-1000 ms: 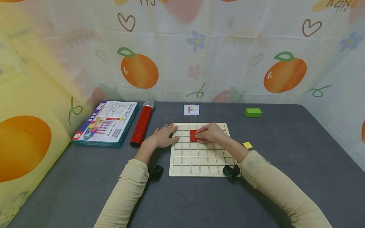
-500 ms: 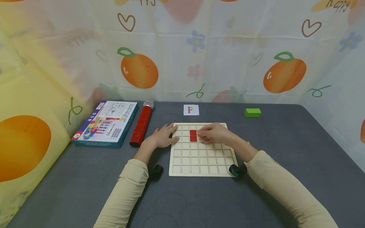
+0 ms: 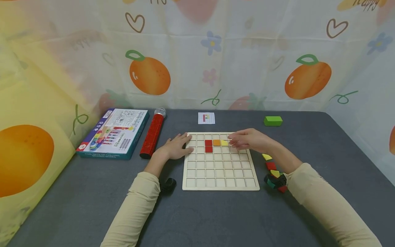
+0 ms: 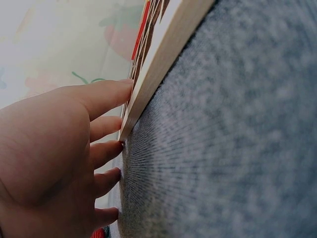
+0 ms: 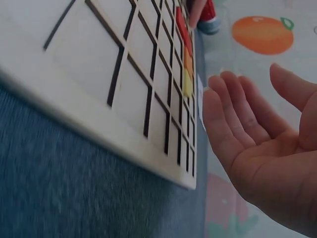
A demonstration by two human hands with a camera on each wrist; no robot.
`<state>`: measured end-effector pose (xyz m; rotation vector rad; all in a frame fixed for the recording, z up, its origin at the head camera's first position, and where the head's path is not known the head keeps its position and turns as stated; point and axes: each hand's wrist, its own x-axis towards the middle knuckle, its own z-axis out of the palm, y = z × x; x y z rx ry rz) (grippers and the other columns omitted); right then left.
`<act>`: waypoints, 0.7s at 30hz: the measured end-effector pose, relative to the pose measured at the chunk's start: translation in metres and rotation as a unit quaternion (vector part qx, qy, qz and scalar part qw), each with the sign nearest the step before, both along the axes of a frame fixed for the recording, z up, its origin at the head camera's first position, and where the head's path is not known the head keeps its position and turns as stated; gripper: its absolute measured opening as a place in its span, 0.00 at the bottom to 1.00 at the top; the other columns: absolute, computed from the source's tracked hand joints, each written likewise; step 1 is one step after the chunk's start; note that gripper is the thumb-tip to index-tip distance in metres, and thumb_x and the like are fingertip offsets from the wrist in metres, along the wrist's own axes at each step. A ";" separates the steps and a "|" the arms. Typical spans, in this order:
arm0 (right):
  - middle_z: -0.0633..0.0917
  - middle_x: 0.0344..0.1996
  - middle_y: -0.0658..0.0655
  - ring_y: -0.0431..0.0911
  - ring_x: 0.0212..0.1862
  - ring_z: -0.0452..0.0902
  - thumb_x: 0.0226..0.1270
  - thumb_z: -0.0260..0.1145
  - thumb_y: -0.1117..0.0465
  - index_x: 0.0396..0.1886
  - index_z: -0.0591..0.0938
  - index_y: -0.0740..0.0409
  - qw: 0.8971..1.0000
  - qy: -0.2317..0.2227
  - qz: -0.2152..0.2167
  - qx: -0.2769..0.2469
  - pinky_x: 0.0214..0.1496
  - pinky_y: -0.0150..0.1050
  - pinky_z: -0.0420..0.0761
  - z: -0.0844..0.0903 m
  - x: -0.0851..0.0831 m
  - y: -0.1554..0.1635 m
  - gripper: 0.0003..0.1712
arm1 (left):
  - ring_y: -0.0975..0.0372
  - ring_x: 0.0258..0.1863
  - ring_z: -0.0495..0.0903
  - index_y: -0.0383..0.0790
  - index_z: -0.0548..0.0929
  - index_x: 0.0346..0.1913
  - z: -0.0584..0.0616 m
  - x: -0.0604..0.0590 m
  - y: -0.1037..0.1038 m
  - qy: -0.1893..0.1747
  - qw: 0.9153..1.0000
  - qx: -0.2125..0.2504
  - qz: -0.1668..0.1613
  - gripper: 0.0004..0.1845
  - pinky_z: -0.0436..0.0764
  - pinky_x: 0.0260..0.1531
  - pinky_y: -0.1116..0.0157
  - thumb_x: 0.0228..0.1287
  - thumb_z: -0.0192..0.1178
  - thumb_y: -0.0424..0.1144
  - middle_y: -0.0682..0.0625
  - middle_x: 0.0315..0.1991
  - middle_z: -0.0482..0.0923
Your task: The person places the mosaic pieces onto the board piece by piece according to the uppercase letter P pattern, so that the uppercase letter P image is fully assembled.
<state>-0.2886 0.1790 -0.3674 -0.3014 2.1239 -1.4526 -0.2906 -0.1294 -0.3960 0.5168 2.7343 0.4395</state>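
A pale wooden grid board (image 3: 220, 174) lies flat on the table. In its second row from the back sit a red tile (image 3: 208, 142), an orange tile (image 3: 216, 142) and a yellow tile (image 3: 224, 142), with a second red tile (image 3: 208, 149) in front of the first. My left hand (image 3: 175, 148) rests against the board's left edge, thumb and fingertips touching the wood. Over the back right part of the board hovers my right hand (image 3: 251, 140), just right of the yellow tile. Its palm and loosely bent fingers (image 5: 250, 106) hold nothing in the right wrist view.
Right of the board lie several loose tiles, among them a yellow one (image 3: 266, 156) and a red one (image 3: 271, 166), partly under my right wrist. Behind are a small grid card (image 3: 206, 118) and a green block (image 3: 273, 120). A red microphone (image 3: 152, 135) and a flat box (image 3: 114, 133) stand left.
My right hand has drawn away to the right, uncovering the orange and yellow tiles beside the red ones. More loose tiles now show under the right forearm. The left hand stays put.
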 end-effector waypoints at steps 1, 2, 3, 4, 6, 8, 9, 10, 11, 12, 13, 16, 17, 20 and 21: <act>0.76 0.57 0.68 0.56 0.58 0.74 0.73 0.57 0.53 0.65 0.69 0.69 1.000 0.002 0.004 0.000 0.58 0.44 0.73 0.000 0.000 0.004 0.29 | 0.47 0.73 0.42 0.42 0.53 0.75 0.000 0.000 0.000 -0.001 1.000 0.000 0.002 0.36 0.41 0.66 0.42 0.71 0.50 0.53 0.43 0.75 0.45; 0.76 0.58 0.68 0.55 0.58 0.73 0.73 0.57 0.53 0.65 0.68 0.69 1.000 0.001 0.004 0.002 0.58 0.43 0.73 0.001 0.000 0.007 0.30 | 0.47 0.73 0.42 0.42 0.53 0.75 -0.001 0.000 0.000 -0.001 1.000 0.001 0.004 0.36 0.41 0.66 0.42 0.71 0.50 0.53 0.43 0.75 0.45; 0.75 0.58 0.68 0.55 0.58 0.73 0.73 0.57 0.53 0.65 0.68 0.69 1.000 -0.001 0.003 0.004 0.59 0.43 0.73 0.001 0.000 0.011 0.30 | 0.47 0.73 0.42 0.42 0.53 0.75 -0.001 0.000 0.000 -0.001 1.000 0.001 0.004 0.36 0.41 0.66 0.42 0.71 0.50 0.53 0.43 0.75 0.45; 0.75 0.58 0.68 0.55 0.59 0.73 0.73 0.57 0.53 0.65 0.68 0.70 1.000 -0.003 0.001 0.005 0.59 0.43 0.72 0.000 0.000 0.014 0.30 | 0.47 0.73 0.42 0.42 0.53 0.75 -0.001 0.000 0.000 -0.002 1.000 0.001 0.005 0.36 0.41 0.66 0.42 0.70 0.50 0.53 0.43 0.75 0.45; 0.75 0.58 0.68 0.55 0.59 0.73 0.72 0.58 0.52 0.65 0.68 0.70 1.000 -0.007 -0.001 0.006 0.59 0.42 0.72 -0.001 0.001 0.021 0.32 | 0.47 0.73 0.42 0.42 0.53 0.75 0.000 0.000 0.000 -0.003 1.000 0.002 0.006 0.36 0.41 0.66 0.42 0.70 0.50 0.52 0.43 0.75 0.45; 0.75 0.58 0.68 0.55 0.59 0.73 0.72 0.58 0.52 0.65 0.68 0.70 1.000 -0.007 -0.001 0.004 0.59 0.42 0.72 -0.002 0.002 0.027 0.32 | 0.47 0.73 0.42 0.42 0.53 0.75 0.000 0.000 0.001 -0.003 1.000 0.003 0.006 0.36 0.41 0.66 0.42 0.70 0.50 0.52 0.43 0.75 0.45; 0.75 0.58 0.68 0.56 0.59 0.73 0.72 0.58 0.52 0.65 0.67 0.71 1.000 -0.005 0.001 0.002 0.59 0.43 0.72 -0.003 0.003 0.031 0.32 | 0.47 0.73 0.42 0.42 0.53 0.75 0.000 0.000 0.001 -0.002 1.000 0.002 0.005 0.36 0.41 0.66 0.42 0.70 0.50 0.53 0.43 0.75 0.45; 0.75 0.58 0.68 0.56 0.59 0.72 0.72 0.58 0.53 0.65 0.67 0.71 1.000 -0.002 0.005 0.000 0.59 0.43 0.72 -0.004 0.004 0.034 0.32 | 0.47 0.73 0.42 0.42 0.53 0.75 0.000 0.000 0.001 -0.002 1.000 0.001 0.005 0.36 0.41 0.66 0.42 0.71 0.50 0.53 0.43 0.75 0.45; 0.75 0.58 0.69 0.57 0.60 0.72 0.72 0.58 0.53 0.66 0.66 0.72 1.000 0.001 0.007 -0.001 0.59 0.43 0.72 -0.004 0.005 0.038 0.32 | 0.47 0.73 0.42 0.42 0.53 0.75 0.001 0.000 0.001 -0.002 1.000 0.001 0.005 0.36 0.41 0.66 0.42 0.71 0.50 0.53 0.43 0.75 0.45; 0.75 0.58 0.69 0.57 0.60 0.72 0.72 0.58 0.54 0.66 0.66 0.72 1.000 0.004 0.009 -0.001 0.59 0.43 0.72 -0.005 0.006 0.041 0.32 | 0.47 0.73 0.42 0.42 0.53 0.75 0.001 0.000 0.001 -0.002 1.000 0.000 0.004 0.36 0.42 0.66 0.42 0.71 0.50 0.53 0.43 0.75 0.45; 0.75 0.58 0.69 0.57 0.60 0.71 0.73 0.58 0.54 0.66 0.66 0.72 1.000 0.007 0.012 0.000 0.59 0.43 0.72 -0.005 0.007 0.044 0.32 | 0.48 0.73 0.42 0.42 0.53 0.75 0.000 0.000 0.001 -0.001 1.000 0.000 0.004 0.36 0.42 0.66 0.42 0.71 0.50 0.53 0.43 0.75 0.45; 0.75 0.58 0.69 0.58 0.60 0.71 0.73 0.58 0.55 0.66 0.66 0.72 1.000 0.011 0.014 0.003 0.59 0.43 0.72 -0.007 0.010 0.053 0.31 | 0.48 0.73 0.42 0.42 0.53 0.75 0.000 -0.001 0.001 -0.002 1.000 -0.002 0.002 0.36 0.42 0.66 0.42 0.71 0.49 0.53 0.44 0.75 0.45; 0.74 0.58 0.69 0.58 0.61 0.70 0.73 0.58 0.55 0.67 0.66 0.71 1.000 0.011 0.014 0.004 0.59 0.43 0.72 -0.008 0.011 0.056 0.31 | 0.48 0.73 0.42 0.42 0.53 0.75 0.000 -0.001 0.001 -0.002 1.000 -0.001 0.002 0.36 0.42 0.66 0.42 0.71 0.49 0.53 0.44 0.75 0.45; 0.73 0.59 0.70 0.58 0.61 0.70 0.72 0.58 0.56 0.67 0.65 0.71 1.000 0.010 0.015 0.002 0.60 0.44 0.71 -0.009 0.015 0.064 0.31 | 0.47 0.73 0.42 0.42 0.53 0.75 -0.001 -0.001 0.000 -0.001 1.000 -0.002 0.000 0.36 0.42 0.66 0.42 0.71 0.49 0.53 0.43 0.75 0.45; 0.73 0.59 0.70 0.58 0.61 0.70 0.72 0.58 0.56 0.67 0.65 0.72 1.000 0.009 0.016 0.000 0.60 0.44 0.70 -0.010 0.016 0.067 0.31 | 0.47 0.73 0.42 0.42 0.53 0.75 0.000 -0.001 0.000 -0.001 1.000 -0.002 -0.001 0.36 0.42 0.66 0.42 0.71 0.49 0.53 0.43 0.75 0.45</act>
